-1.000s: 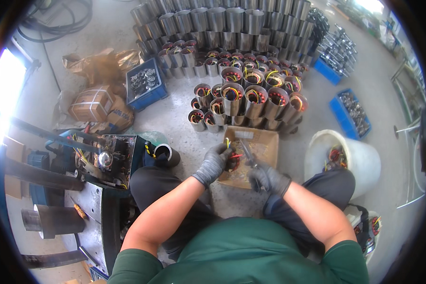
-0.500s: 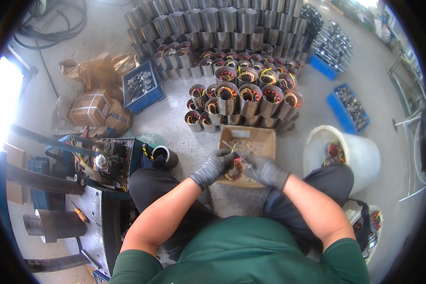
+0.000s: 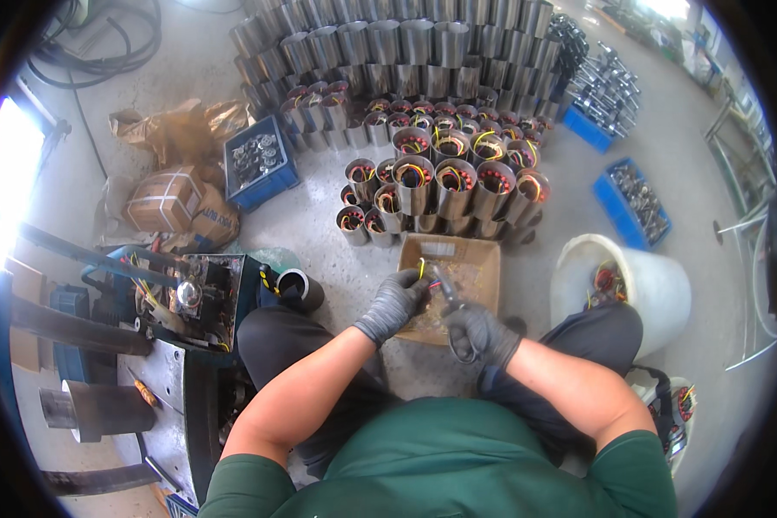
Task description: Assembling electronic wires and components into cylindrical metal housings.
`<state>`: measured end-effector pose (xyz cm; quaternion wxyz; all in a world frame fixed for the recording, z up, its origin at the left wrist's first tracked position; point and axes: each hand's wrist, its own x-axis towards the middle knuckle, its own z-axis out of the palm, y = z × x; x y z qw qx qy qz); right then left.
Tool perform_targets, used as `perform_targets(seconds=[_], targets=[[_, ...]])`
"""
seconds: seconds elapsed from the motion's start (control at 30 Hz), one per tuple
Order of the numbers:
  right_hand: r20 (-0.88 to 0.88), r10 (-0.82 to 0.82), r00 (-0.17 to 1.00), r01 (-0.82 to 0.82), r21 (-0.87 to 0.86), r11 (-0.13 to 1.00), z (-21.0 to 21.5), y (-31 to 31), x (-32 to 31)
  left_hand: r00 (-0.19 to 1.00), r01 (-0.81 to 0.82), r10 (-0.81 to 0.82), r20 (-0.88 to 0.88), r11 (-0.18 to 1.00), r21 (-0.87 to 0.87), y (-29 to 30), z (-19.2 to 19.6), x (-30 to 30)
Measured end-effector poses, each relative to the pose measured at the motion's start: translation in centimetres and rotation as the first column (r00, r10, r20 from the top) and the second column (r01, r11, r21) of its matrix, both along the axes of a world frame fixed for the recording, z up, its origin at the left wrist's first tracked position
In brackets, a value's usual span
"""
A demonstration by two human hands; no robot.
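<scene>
My left hand, in a dark grey glove, is closed on a few thin wires, with a yellow wire sticking up and a red one pointing right. Anything else in its fingers is hidden. My gloved right hand grips a plier-like hand tool; its jaws point up toward the wire ends and a looped handle shows below the palm. Both hands are over a shallow tan box strewn with small wire scraps.
Ahead stand several metal cylinders with wound coils and coloured wires inside. A white bucket with wound parts lies tilted at right. Blue bins of metal parts flank the cylinders. A machine and a dark tube are at left.
The round red-rimmed wound part below my left hand is no longer visible. My right hand has turned and dropped slightly, so the tool now shows. The yellow wire now stands upright.
</scene>
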<state>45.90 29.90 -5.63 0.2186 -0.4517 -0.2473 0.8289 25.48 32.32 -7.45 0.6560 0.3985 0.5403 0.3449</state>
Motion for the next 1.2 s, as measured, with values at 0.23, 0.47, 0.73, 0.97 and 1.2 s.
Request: perform_targets(seconds=[0.23, 0.47, 0.73, 0.97, 1.2], targets=[[0.113, -0.015, 0.993, 0.005, 0.091, 0.996, 1.4, 0.5, -0.4, 1.000, -0.025, 0.025, 0.015, 0.999, -0.023, -0.3, 0.2, 0.1], [0.110, 0.120, 0.987, -0.128, 0.066, 0.990, 1.2, 1.7, 0.2, 0.982, 0.137, -0.132, -0.137, 0.990, 0.025, -1.1, 2.7, 1.0], [0.115, 0.194, 0.974, -0.202, 0.060, 0.978, -1.2, 2.9, 1.8, 0.933, 0.313, -0.306, -0.191, 0.950, 0.006, -0.6, 2.3, 0.3], [0.112, -0.181, 0.977, 0.143, 0.280, 0.949, 0.2, 3.3, 2.0, 0.950, 0.085, 0.057, -0.309, 0.900, 0.428, 2.0, 4.6, -4.1], [0.105, -0.294, 0.950, 0.169, 0.618, 0.767, 8.6, 4.0, 2.5, 0.907, -0.233, 0.382, -0.175, 0.804, 0.547, -0.3, 13.8, -14.5]])
